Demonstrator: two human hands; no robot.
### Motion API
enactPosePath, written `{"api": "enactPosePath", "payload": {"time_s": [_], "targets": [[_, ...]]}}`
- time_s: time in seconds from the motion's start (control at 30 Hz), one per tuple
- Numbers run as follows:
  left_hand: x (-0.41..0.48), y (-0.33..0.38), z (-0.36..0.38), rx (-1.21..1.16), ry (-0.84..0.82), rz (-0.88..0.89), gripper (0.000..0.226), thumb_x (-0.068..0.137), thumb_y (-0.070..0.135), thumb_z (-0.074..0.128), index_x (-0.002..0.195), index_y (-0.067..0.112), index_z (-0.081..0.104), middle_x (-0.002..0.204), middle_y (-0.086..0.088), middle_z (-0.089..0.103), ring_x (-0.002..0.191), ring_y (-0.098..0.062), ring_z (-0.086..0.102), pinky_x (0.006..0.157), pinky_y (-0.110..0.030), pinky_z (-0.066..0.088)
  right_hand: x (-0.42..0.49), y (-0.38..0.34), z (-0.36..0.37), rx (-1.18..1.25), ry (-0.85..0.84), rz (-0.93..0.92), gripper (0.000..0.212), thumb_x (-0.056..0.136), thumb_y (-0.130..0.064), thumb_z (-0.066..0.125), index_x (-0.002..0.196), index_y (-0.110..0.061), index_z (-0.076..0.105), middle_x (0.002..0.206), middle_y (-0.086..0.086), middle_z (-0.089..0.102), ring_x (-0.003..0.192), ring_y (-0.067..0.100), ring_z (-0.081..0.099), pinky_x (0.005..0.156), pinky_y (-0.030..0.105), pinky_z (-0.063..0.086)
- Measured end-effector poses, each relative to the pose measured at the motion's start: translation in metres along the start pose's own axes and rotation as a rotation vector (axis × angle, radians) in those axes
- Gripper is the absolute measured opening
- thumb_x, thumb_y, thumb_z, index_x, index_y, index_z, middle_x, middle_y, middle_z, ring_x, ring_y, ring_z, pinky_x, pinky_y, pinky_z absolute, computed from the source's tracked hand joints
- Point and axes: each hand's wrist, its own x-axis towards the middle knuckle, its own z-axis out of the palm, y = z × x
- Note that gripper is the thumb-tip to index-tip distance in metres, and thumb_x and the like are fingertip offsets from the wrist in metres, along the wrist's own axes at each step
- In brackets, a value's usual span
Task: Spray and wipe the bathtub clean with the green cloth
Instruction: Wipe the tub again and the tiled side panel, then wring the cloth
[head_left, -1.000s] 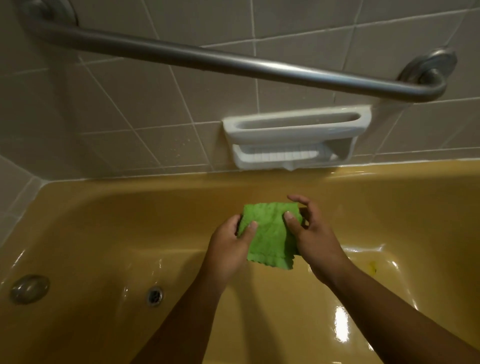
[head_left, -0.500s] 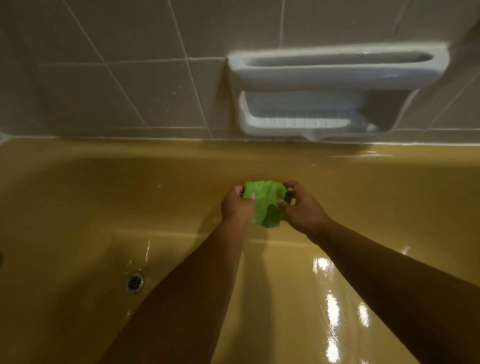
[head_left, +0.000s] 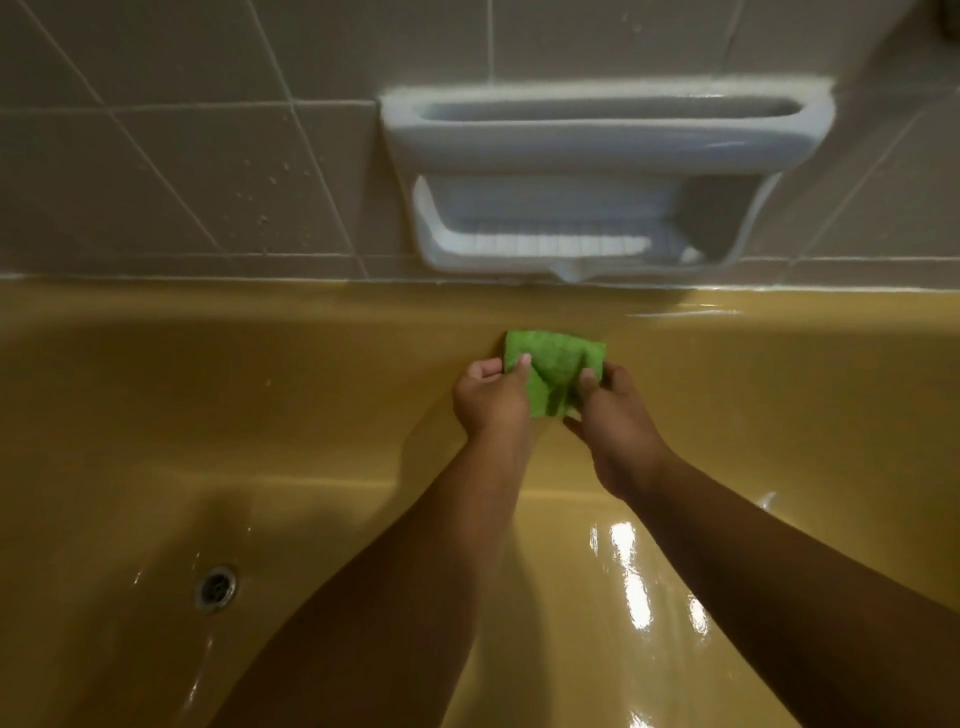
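Yellow tub fills the lower two thirds of the frame; its floor is wet and glossy, with bright glare patches at lower right. Grey tiled wall spans the top, with water droplets on the tiles left of centre. White soap dish is set in the wall at upper centre-right, just above the tub's far rim, and looks blurred. Two bare forearms enter from the bottom edge and converge at centre frame. Left hand: fingers curled, thumb pressed on the left edge of the cloth, gripping it. Right hand: fingers curled under, thumb on the cloth's right part, also gripping it. The cloth is green, bunched and creased between the two hands, at frame centre in front of the tub's far inner wall, just below the rim; contact with the wall cannot be told. Round metal drain sits in the tub floor at lower left, well apart from the hands.
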Motion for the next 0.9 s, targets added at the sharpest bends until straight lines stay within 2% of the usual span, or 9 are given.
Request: {"api": "enactPosePath", "payload": {"time_s": [0.07,0.13,0.23,0.33,0.53,0.6,0.73,0.8,0.9], "targets": [[-0.012,0.012,0.012,-0.056,-0.004,0.031,0.023,0.087,0.014,0.084,0.089,0.015,0.061,0.081,-0.002,0.068,0.074,-0.016,0.062,0.069,-0.027,0.055,-0.002,-0.015,-0.002,-0.083,0.103,-0.188,0.034,0.108,-0.029,0.048,0.141,-0.025,0.048,0.130,-0.003,0.061,0.121,0.019,0.060,0.111,0.044,0.047],[-0.020,0.027,0.017,-0.065,0.004,0.060,0.022,0.089,0.021,0.083,0.093,0.014,0.062,0.080,0.002,0.066,0.071,-0.009,0.060,0.063,-0.021,0.047,-0.013,-0.027,-0.005,-0.371,0.201,-0.454,0.048,0.106,-0.026,0.052,0.151,-0.014,0.041,0.144,0.006,0.050,0.131,0.023,0.049,0.111,0.027,0.037],[-0.022,0.048,0.017,-0.009,0.014,0.097,0.024,0.090,0.027,0.082,0.086,0.017,0.061,0.081,0.001,0.068,0.067,-0.010,0.061,0.059,-0.022,0.047,-0.026,-0.036,-0.014,-0.932,0.319,-0.897,0.051,0.104,-0.033,0.056,0.148,-0.008,0.046,0.146,0.018,0.046,0.132,0.036,0.043,0.106,0.044,0.039],[-0.019,0.064,0.013,0.086,-0.023,0.137,0.025,0.087,0.024,0.085,0.082,0.016,0.062,0.080,-0.002,0.071,0.065,-0.013,0.063,0.055,-0.022,0.049,-0.010,-0.032,-0.016,-1.223,0.159,-1.232,0.044,0.105,-0.020,0.054,0.145,-0.003,0.051,0.144,0.022,0.052,0.132,0.042,0.045,0.109,0.057,0.040],[-0.006,0.077,-0.005,0.171,-0.219,0.124,0.018,0.091,0.027,0.081,0.090,0.019,0.064,0.091,-0.004,0.076,0.082,-0.022,0.073,0.068,-0.036,0.058,0.025,-0.033,-0.001,-1.463,0.051,-1.167,0.059,0.111,-0.034,0.040,0.162,-0.009,0.025,0.166,0.015,0.027,0.151,0.039,0.026,0.124,0.058,0.022],[0.000,0.084,-0.020,0.398,-0.260,0.315,0.014,0.096,0.032,0.073,0.090,0.020,0.068,0.087,0.001,0.074,0.082,-0.019,0.072,0.076,-0.038,0.060,0.028,-0.029,0.003,-1.469,0.068,-1.149,0.064,0.109,-0.036,0.044,0.164,-0.010,0.022,0.169,0.015,0.021,0.154,0.041,0.020,0.124,0.060,0.019],[0.029,0.096,-0.075,1.072,-0.062,0.999,0.018,0.100,0.029,0.059,0.104,0.018,0.073,0.106,-0.008,0.067,0.099,-0.032,0.055,0.088,-0.039,0.042,0.033,-0.023,0.012,-1.530,0.137,-1.175,0.066,0.108,-0.038,0.045,0.165,-0.016,0.020,0.171,0.014,0.018,0.157,0.040,0.014,0.125,0.064,0.009],[0.057,0.109,-0.103,1.205,-0.013,1.100,0.023,0.098,0.027,0.062,0.113,0.013,0.072,0.116,-0.014,0.066,0.108,-0.037,0.054,0.097,-0.042,0.039,0.035,-0.022,0.021,-1.542,0.160,-1.208,0.065,0.108,-0.038,0.045,0.165,-0.016,0.021,0.170,0.014,0.020,0.157,0.039,0.013,0.126,0.063,0.007],[0.090,0.135,-0.142,1.312,-0.011,1.068,0.036,0.095,0.030,0.071,0.125,0.009,0.069,0.123,-0.015,0.066,0.114,-0.038,0.053,0.100,-0.041,0.041,0.037,-0.020,0.045,-1.549,0.148,-1.245,0.065,0.109,-0.039,0.044,0.165,-0.016,0.020,0.169,0.016,0.021,0.156,0.041,0.014,0.125,0.062,0.009]]}}
